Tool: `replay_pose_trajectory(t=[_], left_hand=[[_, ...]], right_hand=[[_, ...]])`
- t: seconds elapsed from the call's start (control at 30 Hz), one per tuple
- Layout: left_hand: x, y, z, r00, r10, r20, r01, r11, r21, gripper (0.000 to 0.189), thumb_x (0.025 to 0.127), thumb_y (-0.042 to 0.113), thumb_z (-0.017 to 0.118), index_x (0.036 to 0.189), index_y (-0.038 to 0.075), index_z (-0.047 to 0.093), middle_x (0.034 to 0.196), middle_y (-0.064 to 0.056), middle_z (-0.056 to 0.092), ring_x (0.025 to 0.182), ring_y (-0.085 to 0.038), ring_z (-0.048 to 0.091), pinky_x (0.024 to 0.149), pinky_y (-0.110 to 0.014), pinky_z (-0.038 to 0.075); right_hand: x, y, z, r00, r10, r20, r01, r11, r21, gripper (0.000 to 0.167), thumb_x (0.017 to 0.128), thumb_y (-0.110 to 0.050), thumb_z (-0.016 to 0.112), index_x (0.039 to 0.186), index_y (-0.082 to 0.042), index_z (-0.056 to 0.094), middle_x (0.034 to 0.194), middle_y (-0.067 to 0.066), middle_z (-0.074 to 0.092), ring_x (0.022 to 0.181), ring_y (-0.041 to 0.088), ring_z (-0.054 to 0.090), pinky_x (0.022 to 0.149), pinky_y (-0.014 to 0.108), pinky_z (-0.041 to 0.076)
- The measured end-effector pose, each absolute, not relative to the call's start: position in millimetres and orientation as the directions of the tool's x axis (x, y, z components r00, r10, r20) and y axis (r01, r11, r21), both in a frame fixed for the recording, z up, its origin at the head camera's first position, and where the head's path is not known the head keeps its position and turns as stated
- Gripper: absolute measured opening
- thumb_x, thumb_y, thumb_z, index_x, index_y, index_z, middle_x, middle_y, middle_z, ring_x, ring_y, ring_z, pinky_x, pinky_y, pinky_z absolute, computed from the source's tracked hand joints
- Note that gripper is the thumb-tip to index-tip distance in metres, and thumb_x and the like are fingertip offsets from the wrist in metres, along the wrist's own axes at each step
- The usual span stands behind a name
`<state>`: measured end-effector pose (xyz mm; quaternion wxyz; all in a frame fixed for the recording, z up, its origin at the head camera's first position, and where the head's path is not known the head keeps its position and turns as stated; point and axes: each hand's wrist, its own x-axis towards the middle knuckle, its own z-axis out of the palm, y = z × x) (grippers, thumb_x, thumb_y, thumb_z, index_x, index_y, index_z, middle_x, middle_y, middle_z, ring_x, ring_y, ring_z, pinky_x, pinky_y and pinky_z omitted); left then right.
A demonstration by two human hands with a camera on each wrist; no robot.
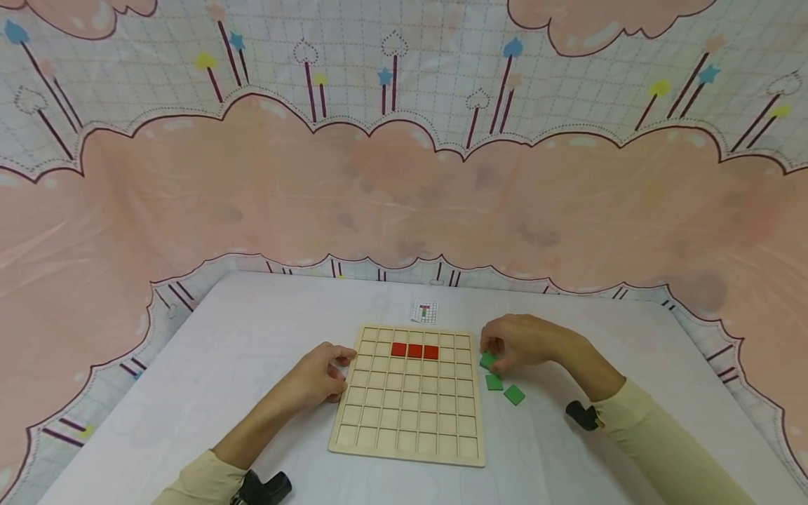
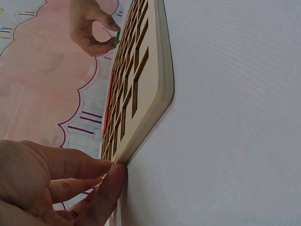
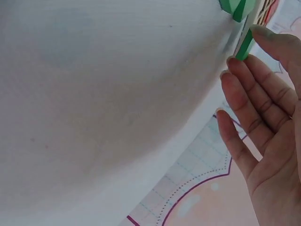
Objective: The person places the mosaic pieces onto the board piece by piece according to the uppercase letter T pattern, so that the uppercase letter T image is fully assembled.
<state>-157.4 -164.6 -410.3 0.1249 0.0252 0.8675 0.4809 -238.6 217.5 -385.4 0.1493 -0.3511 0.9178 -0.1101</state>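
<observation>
A wooden grid board (image 1: 404,403) lies on the white table with three red square tiles (image 1: 414,351) side by side in its second row from the far end. At its left edge, my left hand (image 1: 318,375) pinches the rim between thumb and fingers; the left wrist view shows these fingertips (image 2: 115,169) on the wood. Just past the board's right edge, my right hand (image 1: 520,344) pinches a green square tile (image 3: 244,45) between thumb and index finger, the other fingers extended. Two more green tiles (image 1: 514,395) lie on the cloth nearer to me.
A small printed card (image 1: 424,312) showing a grid with a red and green pattern lies beyond the board's far edge. A patterned pink and white cloth (image 1: 404,189) hangs behind the table. Black wrist devices (image 1: 582,415) sit at both sleeves.
</observation>
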Motion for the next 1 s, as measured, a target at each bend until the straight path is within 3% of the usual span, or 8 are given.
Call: replay_pose_trajectory(t=[1.0], left_hand=[[-157.4,-163.7,-411.0,-0.969,0.151,-0.197,-0.089,0.531,0.843,0.057,0.080,-0.020,0.062,0.135,-0.006,0.059,0.118,-0.015,0.053,0.081,-0.021,0.054,0.056,-0.027,0.053]], right_hand=[[-240.1,184.1,-367.0,-0.664,-0.724,-0.185,-0.663,0.685,-0.303,0.017,0.086,-0.028,0.080,0.099,-0.026,0.069,0.087,-0.014,0.062,0.086,0.012,0.060,0.076,0.027,0.050]])
